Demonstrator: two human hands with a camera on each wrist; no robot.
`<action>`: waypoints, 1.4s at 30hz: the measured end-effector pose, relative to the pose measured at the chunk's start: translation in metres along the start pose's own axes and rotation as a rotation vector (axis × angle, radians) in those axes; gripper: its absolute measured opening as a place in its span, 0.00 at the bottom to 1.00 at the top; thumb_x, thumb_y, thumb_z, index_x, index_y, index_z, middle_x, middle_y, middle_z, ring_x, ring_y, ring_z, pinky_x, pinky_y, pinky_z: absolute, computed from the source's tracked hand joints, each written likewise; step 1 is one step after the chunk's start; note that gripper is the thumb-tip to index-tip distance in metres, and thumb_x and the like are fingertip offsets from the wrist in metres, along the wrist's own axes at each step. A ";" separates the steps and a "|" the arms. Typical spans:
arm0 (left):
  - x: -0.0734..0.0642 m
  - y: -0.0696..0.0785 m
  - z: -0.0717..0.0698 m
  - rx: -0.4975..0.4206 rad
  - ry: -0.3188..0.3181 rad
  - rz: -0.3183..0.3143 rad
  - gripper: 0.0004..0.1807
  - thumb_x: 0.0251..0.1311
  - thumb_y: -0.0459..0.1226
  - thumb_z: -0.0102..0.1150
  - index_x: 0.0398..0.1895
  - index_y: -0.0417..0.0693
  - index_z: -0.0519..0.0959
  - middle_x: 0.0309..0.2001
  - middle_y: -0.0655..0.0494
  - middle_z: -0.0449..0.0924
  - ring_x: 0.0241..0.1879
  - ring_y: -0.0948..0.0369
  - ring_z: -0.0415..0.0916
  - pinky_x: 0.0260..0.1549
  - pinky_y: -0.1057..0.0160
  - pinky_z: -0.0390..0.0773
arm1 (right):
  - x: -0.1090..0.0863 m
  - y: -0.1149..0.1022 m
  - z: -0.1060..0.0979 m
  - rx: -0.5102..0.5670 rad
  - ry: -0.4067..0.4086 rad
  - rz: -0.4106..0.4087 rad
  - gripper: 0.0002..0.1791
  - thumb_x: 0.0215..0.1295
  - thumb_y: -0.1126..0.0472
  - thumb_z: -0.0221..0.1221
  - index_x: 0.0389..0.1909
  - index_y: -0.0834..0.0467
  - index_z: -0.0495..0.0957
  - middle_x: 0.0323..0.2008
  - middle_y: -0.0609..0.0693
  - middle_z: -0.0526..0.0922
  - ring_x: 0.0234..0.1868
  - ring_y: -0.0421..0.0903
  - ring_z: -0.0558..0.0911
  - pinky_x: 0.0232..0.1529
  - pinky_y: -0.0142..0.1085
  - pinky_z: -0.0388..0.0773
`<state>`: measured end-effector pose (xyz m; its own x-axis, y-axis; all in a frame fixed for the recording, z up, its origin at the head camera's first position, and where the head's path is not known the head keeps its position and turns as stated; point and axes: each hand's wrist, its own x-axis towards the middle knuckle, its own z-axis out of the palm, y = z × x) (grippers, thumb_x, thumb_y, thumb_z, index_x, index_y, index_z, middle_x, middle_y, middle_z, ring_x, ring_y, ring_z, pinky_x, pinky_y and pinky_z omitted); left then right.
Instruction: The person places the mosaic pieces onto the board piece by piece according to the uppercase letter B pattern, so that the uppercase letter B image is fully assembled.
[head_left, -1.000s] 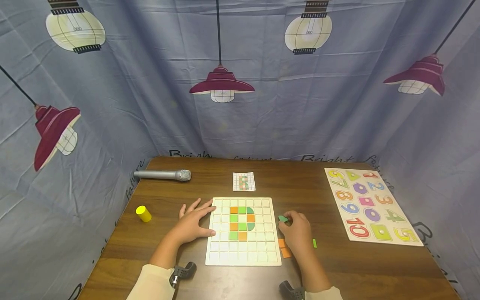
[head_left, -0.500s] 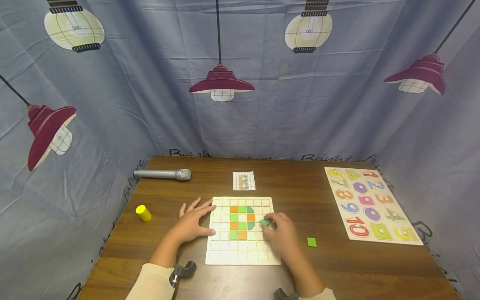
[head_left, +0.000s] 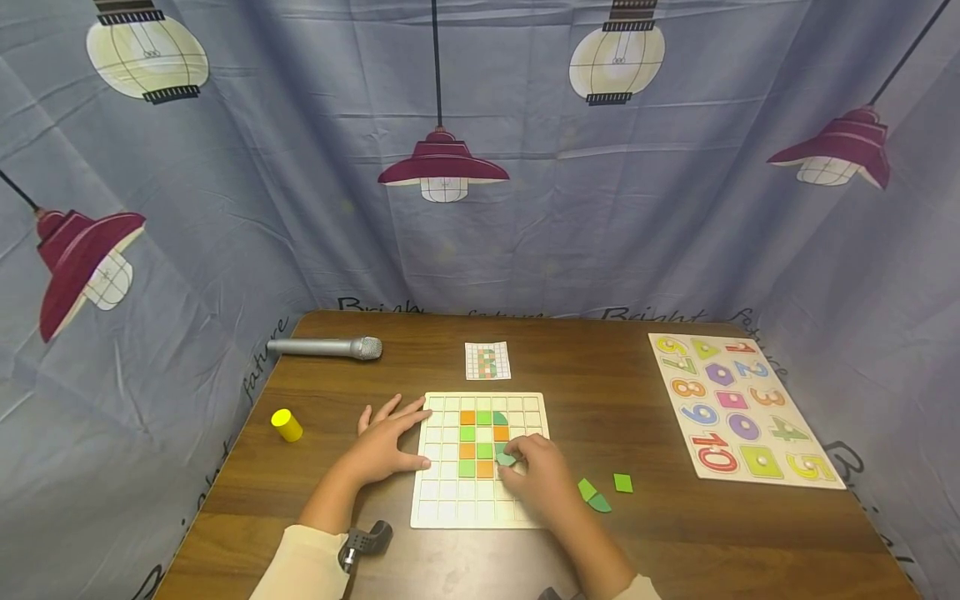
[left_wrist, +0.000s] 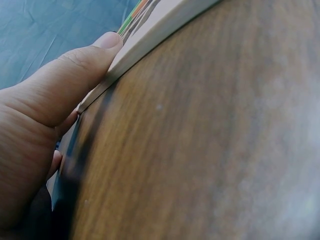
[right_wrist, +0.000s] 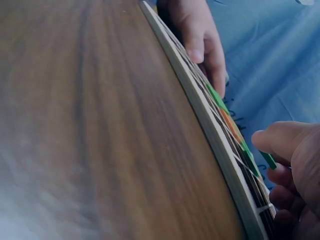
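Note:
My right hand (head_left: 538, 479) pinches a dark green tile (head_left: 506, 459), apparently quarter-round, between thumb and fingers, above the gridded board (head_left: 450, 515). In the right wrist view the tile (right_wrist: 268, 160) shows edge-on, tilted, a little off the board. The board carries a block of orange, light green and dark green tiles; the hand partly covers the block's lower right. My left hand (head_left: 386, 446) lies with spread fingers at the board's left edge, thumb (left_wrist: 102, 47) touching that edge in the left wrist view.
Loose to the right lie a light green tile (head_left: 587, 489), a dark green tile (head_left: 599, 502) and a green square (head_left: 623, 483). A pattern card (head_left: 487, 361) lies behind the board. Around stand a microphone (head_left: 326, 347), yellow cylinder (head_left: 287, 425) and number puzzle (head_left: 742, 408).
My right hand has carried the dark green tile leftward from beside the board to over it. Loose green tiles have come out from behind the arm. The left hand stays put.

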<state>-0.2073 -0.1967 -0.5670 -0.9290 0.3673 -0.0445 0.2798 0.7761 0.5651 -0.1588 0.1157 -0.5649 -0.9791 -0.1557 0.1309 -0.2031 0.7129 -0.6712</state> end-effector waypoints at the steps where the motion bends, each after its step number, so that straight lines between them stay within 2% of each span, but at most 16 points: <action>1: 0.000 0.000 0.000 -0.001 0.000 -0.001 0.49 0.51 0.59 0.78 0.78 0.67 0.69 0.83 0.69 0.54 0.85 0.46 0.41 0.73 0.27 0.25 | 0.000 0.000 0.001 -0.008 -0.009 0.000 0.10 0.60 0.54 0.74 0.41 0.48 0.85 0.41 0.38 0.82 0.47 0.40 0.78 0.50 0.41 0.81; 8: 0.000 0.001 -0.001 -0.005 0.001 -0.003 0.49 0.51 0.58 0.78 0.78 0.67 0.69 0.83 0.68 0.54 0.84 0.46 0.42 0.73 0.27 0.25 | -0.001 -0.001 0.003 -0.070 -0.029 -0.007 0.12 0.59 0.52 0.75 0.40 0.47 0.84 0.37 0.36 0.80 0.44 0.38 0.77 0.48 0.39 0.80; 18: -0.001 -0.001 0.001 0.001 -0.007 -0.006 0.49 0.51 0.59 0.78 0.78 0.67 0.69 0.83 0.68 0.54 0.85 0.46 0.41 0.73 0.26 0.25 | -0.002 0.004 0.004 -0.094 -0.071 -0.029 0.14 0.57 0.50 0.76 0.38 0.47 0.82 0.36 0.37 0.78 0.40 0.38 0.75 0.43 0.36 0.78; 27: 0.000 0.000 -0.001 -0.004 -0.004 -0.008 0.49 0.51 0.58 0.78 0.78 0.67 0.69 0.83 0.68 0.54 0.84 0.46 0.42 0.73 0.27 0.25 | 0.000 0.006 0.001 -0.107 -0.110 -0.046 0.11 0.58 0.55 0.75 0.38 0.47 0.83 0.36 0.36 0.76 0.40 0.38 0.73 0.45 0.37 0.78; 42: 0.000 0.002 -0.002 -0.002 0.001 -0.009 0.49 0.51 0.58 0.79 0.78 0.67 0.69 0.83 0.67 0.55 0.85 0.46 0.42 0.73 0.26 0.25 | -0.001 0.004 -0.002 -0.045 -0.111 -0.016 0.08 0.64 0.52 0.71 0.42 0.46 0.86 0.40 0.34 0.80 0.47 0.37 0.78 0.51 0.40 0.82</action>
<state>-0.2067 -0.1960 -0.5639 -0.9316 0.3601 -0.0489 0.2710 0.7780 0.5668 -0.1587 0.1197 -0.5666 -0.9690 -0.2403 0.0576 -0.2212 0.7395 -0.6358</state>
